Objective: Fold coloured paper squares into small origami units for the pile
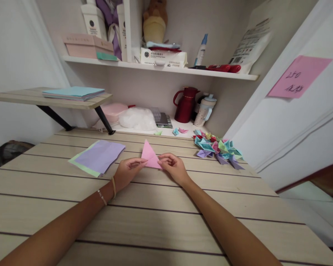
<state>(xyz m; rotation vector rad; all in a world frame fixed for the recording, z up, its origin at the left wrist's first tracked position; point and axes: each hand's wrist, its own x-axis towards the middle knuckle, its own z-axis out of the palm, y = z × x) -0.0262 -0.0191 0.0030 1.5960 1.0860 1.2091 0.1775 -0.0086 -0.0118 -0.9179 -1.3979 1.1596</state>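
A sheet of pink paper (pixel 150 154), folded to a triangle with its point away from me, is between my two hands just over the table. My left hand (pixel 129 170) pinches its lower left corner between thumb and fingers. At the lower right corner, my right hand (pixel 174 167) grips the paper the same way, its other fingers curled. Left of my left hand lies a stack of purple and green paper sheets (pixel 100 156). Farther right is a pile of folded paper pieces (pixel 215 146) in several colours.
Slatted table (pixel 155 221) beneath my arms. A raised wooden shelf (pixel 72 101) at the left bears blue paper sheets (pixel 73 92). At the back stand a red jug (pixel 185 105), a pale bottle (pixel 204 111) and a white plastic bag (pixel 137 119). A pink note (pixel 299 77) hangs right.
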